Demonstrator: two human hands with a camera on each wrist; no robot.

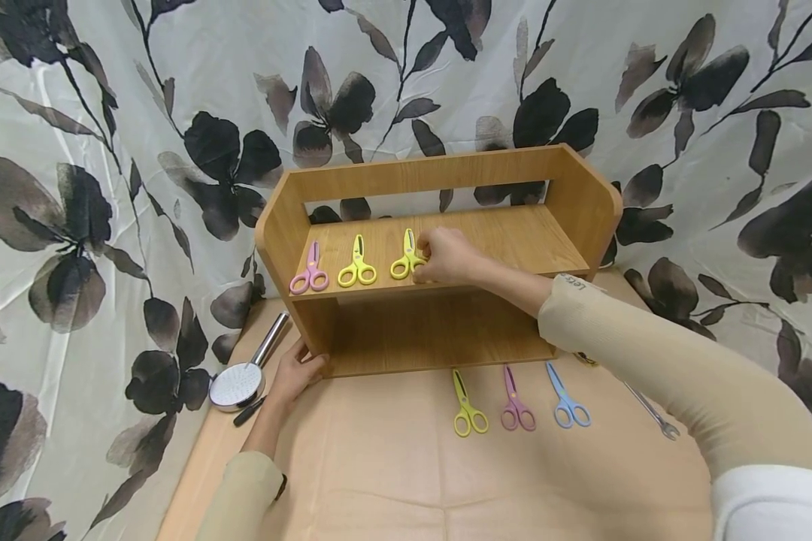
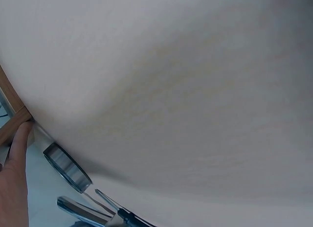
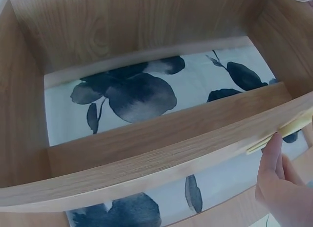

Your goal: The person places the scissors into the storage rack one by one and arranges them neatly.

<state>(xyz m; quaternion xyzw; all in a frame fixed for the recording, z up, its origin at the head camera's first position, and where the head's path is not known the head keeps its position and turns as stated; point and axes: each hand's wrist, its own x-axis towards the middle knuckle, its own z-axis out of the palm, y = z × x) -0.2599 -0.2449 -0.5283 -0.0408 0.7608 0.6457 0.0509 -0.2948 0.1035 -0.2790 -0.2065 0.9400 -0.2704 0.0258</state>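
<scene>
On the upper board of a two-tier wooden shelf [image 1: 440,327], my right hand [image 1: 449,257] pinches the handle end of yellow scissors [image 1: 406,255], blades pointing to the back. In the right wrist view, its fingertips meet the yellow scissors [image 3: 296,125] at the board's front edge. Left of these lie another yellow pair of scissors [image 1: 357,263] and a pink pair [image 1: 310,269]. My left hand [image 1: 296,376] grips the shelf's lower left front corner; the left wrist view catches one finger against the wood [image 2: 17,124].
Yellow scissors [image 1: 469,406], purple scissors [image 1: 516,402] and blue scissors [image 1: 566,398] lie in front of the shelf. A shower head [image 1: 238,385] and a black-handled tool [image 1: 249,412] are by my left hand. At right lies a wrench [image 1: 659,421]; a floral curtain [image 1: 392,90] hangs behind.
</scene>
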